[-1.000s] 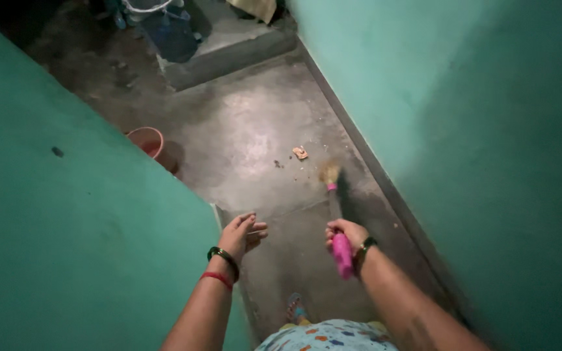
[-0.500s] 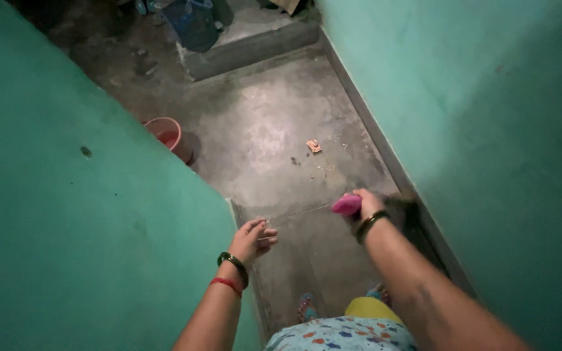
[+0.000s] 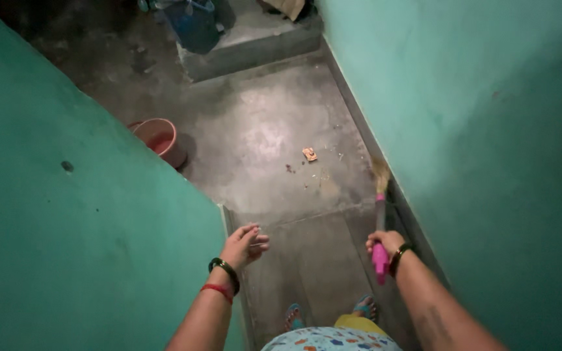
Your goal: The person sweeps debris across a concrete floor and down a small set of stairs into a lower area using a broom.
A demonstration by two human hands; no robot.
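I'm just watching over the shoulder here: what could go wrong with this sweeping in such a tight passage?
The broom in the right hand runs close along the right green wall, so a stroke may scrape it and miss the debris. The scrap of litter and crumbs lie out in mid-floor, so a careless stroke may scatter them toward the pink bucket. The light is dim, so small bits may go unnoticed.

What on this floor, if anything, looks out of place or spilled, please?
A small tan scrap lies loose mid-floor, with dark crumbs scattered beside it. The right hand grips a pink-handled broom whose bristles rest by the right wall; the left hand is empty. A reddish bucket stands upright, unspilled.
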